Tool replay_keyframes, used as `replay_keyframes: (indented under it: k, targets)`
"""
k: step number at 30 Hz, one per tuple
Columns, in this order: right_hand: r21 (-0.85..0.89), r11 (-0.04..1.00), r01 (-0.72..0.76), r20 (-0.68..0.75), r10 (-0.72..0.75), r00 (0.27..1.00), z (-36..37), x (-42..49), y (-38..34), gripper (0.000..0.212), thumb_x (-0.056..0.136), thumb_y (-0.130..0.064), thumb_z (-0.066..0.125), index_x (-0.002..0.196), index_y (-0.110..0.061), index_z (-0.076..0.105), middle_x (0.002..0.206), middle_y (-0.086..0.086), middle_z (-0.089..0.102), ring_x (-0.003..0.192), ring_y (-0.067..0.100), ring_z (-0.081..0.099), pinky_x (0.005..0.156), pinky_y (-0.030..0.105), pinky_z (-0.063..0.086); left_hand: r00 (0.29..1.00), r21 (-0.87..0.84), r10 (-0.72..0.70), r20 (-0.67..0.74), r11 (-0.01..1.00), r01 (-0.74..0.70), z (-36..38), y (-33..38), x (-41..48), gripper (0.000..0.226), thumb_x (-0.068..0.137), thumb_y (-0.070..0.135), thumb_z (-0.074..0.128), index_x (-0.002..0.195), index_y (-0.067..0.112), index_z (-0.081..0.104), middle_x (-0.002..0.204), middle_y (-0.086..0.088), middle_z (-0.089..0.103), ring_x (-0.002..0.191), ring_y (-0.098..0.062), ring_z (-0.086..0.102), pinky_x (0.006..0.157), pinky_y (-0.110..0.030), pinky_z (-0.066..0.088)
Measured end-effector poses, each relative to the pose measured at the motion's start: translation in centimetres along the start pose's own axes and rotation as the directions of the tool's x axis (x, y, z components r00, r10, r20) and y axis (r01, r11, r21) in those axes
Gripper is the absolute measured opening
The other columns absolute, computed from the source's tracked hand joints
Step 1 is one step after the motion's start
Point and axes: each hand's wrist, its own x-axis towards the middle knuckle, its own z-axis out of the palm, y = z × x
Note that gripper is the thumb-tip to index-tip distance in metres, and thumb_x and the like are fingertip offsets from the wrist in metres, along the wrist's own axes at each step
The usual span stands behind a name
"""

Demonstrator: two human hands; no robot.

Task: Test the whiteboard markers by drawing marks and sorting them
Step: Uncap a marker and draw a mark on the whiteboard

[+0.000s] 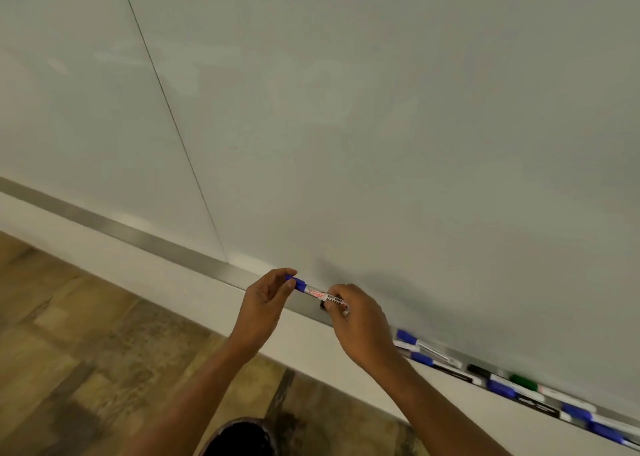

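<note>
Whiteboard [381, 109]: pale and glossy, filling most of the frame; a thin seam [173, 116] runs down its left part.
Ledge [156, 244]: metal strip along the board's lower edge, slanting from middle left to lower right.
Floor [86, 334]: wood-patterned, lower left.
Marker [322, 295]: we hold it between both hands at lower centre, just in front of the ledge and roughly parallel to it; white barrel with red lettering, blue cap [299, 284] at its left end.
Left hand [265, 303]: fingers curled round the blue cap, thumb tip against it.
Right hand [360, 320]: fingertips pinch the barrel's other end.
Other markers [502, 384]: lying along the ledge at lower right, mostly blue-capped, with one green-capped marker [523, 382]; blurred.
Dark shape [242, 438]: bottom centre; we cannot tell what it is.
</note>
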Motion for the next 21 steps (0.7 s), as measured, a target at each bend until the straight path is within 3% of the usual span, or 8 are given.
replay_keyframes:
  k: [2, 6, 10, 13, 17, 21]
  targets:
    - [-0.018, 1.000, 0.013, 0.023, -0.012, 1.000, 3.0, 1.5, 0.3, 0.017, 0.098, -0.030, 0.061, 0.111, -0.021, 0.066, 0.100, -0.005, 0.068, 0.086, 0.009, 0.063, 0.070, 0.010, 0.047, 0.999, 0.102, -0.001, -0.032, 0.995, 0.005, -1.5, -2.6, 1.6, 0.021, 0.099, 0.024, 0.060, 0.119, 0.022, 0.068, 0.102, 0.010, 0.075, 0.081, 0.000, 0.066, 0.077, -0.024, 0.053]
    - [-0.069, 0.997, 0.017, 0.033, -0.015, 0.999, 8.3, 4.1, 1.2, 0.019, 0.098, -0.029, 0.060, 0.112, -0.019, 0.067, 0.099, -0.003, 0.067, 0.086, 0.011, 0.063, 0.072, 0.025, 0.057, 0.998, 0.313, -0.014, -0.058, 0.949, 0.032, -3.8, -6.9, 4.5, 0.029, 0.098, 0.026, 0.060, 0.127, 0.023, 0.064, 0.121, 0.006, 0.070, 0.112, -0.017, 0.063, 0.101, -0.037, 0.052]
    - [-0.126, 0.992, -0.025, 0.035, 0.029, 0.999, 12.0, 5.6, 2.4, 0.022, 0.098, -0.030, 0.060, 0.115, -0.017, 0.067, 0.100, -0.002, 0.068, 0.090, 0.013, 0.063, 0.074, 0.028, 0.059, 0.999, 0.507, 0.029, 0.012, 0.861, -0.031, -4.5, -9.8, 6.5, 0.034, 0.099, 0.026, 0.059, 0.133, 0.024, 0.061, 0.135, 0.003, 0.064, 0.124, -0.018, 0.057, 0.107, -0.035, 0.046]
    - [-0.177, 0.984, -0.034, 0.034, 0.041, 0.999, 13.7, 6.2, 3.3, 0.021, 0.097, -0.027, 0.062, 0.114, -0.017, 0.068, 0.100, -0.001, 0.069, 0.091, 0.015, 0.064, 0.077, 0.031, 0.059, 0.992, 0.609, 0.080, 0.098, 0.784, -0.123, -4.3, -11.9, 7.4, 0.035, 0.098, 0.021, 0.061, 0.133, 0.021, 0.061, 0.135, 0.000, 0.063, 0.126, -0.023, 0.057, 0.108, -0.037, 0.045]
    - [-0.215, 0.976, -0.022, 0.040, 0.031, 0.999, 15.4, 7.1, 3.9, 0.023, 0.097, -0.025, 0.062, 0.116, -0.015, 0.069, 0.105, 0.000, 0.070, 0.096, 0.016, 0.064, 0.084, 0.030, 0.057, 0.984, 0.657, 0.097, 0.150, 0.734, -0.172, -3.7, -13.8, 8.4, 0.034, 0.096, 0.012, 0.063, 0.130, 0.017, 0.064, 0.133, -0.003, 0.064, 0.125, -0.025, 0.056, 0.105, -0.026, 0.033]
    - [-0.268, 0.963, 0.000, 0.029, 0.008, 1.000, 16.7, 7.5, 4.8, 0.019, 0.095, -0.022, 0.064, 0.111, -0.015, 0.071, 0.103, 0.001, 0.071, 0.096, 0.020, 0.063, 0.086, 0.034, 0.054, 0.966, 0.651, 0.152, 0.209, 0.716, -0.253, -3.4, -15.2, 9.4, 0.029, 0.093, 0.006, 0.067, 0.120, 0.014, 0.069, 0.121, -0.004, 0.071, 0.114, -0.024, 0.062, 0.103, -0.030, 0.039]
